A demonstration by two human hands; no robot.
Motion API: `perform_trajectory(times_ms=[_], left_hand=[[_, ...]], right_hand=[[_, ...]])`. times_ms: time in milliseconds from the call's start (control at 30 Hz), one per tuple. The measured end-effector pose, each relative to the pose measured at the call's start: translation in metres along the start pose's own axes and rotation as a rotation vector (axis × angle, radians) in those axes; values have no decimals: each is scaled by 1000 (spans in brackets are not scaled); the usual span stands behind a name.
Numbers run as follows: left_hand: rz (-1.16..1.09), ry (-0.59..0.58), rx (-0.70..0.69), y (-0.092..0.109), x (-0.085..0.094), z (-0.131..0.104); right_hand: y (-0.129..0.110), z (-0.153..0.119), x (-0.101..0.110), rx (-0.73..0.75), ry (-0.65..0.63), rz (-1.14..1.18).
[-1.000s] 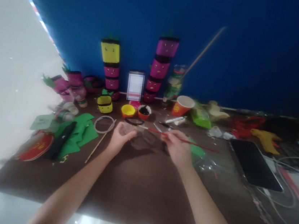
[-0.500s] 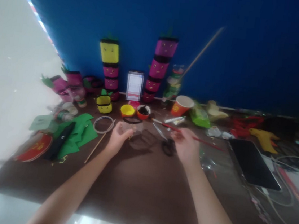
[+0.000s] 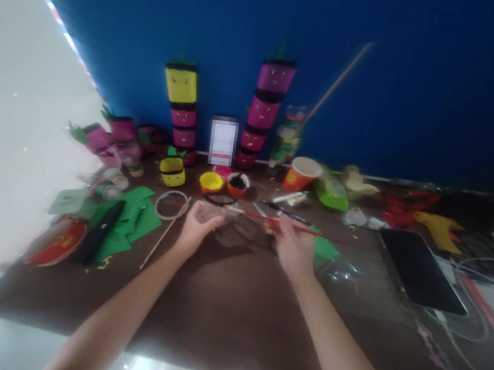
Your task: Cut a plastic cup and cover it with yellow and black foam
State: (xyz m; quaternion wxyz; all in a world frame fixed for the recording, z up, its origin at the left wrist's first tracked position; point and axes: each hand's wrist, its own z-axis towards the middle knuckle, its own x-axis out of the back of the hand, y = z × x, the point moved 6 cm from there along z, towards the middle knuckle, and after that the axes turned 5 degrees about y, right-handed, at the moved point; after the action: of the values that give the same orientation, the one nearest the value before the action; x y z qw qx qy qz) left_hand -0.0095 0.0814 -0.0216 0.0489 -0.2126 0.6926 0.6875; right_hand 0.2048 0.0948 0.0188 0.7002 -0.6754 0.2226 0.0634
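My left hand [image 3: 197, 227] is closed on a clear plastic cup-like piece [image 3: 230, 212] with a black band round its top rim. Pinched in my right hand [image 3: 291, 244] is a red-handled paintbrush [image 3: 261, 216]. Its tip points left and reaches the plastic piece near the black rim; whether it touches is too blurred to tell. Just behind stand a small cup of yellow paint [image 3: 210, 182] and a small cup of black paint [image 3: 238, 184]. Scissors lie partly hidden behind my right hand.
Purple and yellow stacked face containers [image 3: 263, 110] stand against the blue wall, with a phone [image 3: 223, 141] between the stacks. Green sheets [image 3: 134, 219] and a wire coil [image 3: 171, 206] lie left. A paper cup [image 3: 302, 175], tablet [image 3: 421, 269] and yellow glue gun [image 3: 439, 231] are right.
My right hand has moved left with the paintbrush, bringing its tip to the plastic piece's rim. A green piece and a dark pen-like stick now show beside it. My left hand stays nearly still.
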Motion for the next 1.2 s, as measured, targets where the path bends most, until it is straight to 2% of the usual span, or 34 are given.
perform_trajectory(times_ms=[300, 567, 833, 1000, 1067, 1200], left_hand=[[-22, -12, 25, -2, 0, 0], [-33, 19, 6, 7, -1, 1], [-76, -19, 55, 11, -7, -3], [-216, -79, 170, 7, -10, -1], [-254, -93, 241, 4, -10, 0], [-302, -154, 308, 2, -12, -2]], right_hand=[[3, 10, 12, -7, 55, 8], [1, 26, 30, 11, 96, 25], [1, 17, 17, -58, 48, 75], [0, 24, 27, -31, 99, 116], [-3, 24, 28, -23, 61, 115], [-6, 16, 17, -41, -97, 84]])
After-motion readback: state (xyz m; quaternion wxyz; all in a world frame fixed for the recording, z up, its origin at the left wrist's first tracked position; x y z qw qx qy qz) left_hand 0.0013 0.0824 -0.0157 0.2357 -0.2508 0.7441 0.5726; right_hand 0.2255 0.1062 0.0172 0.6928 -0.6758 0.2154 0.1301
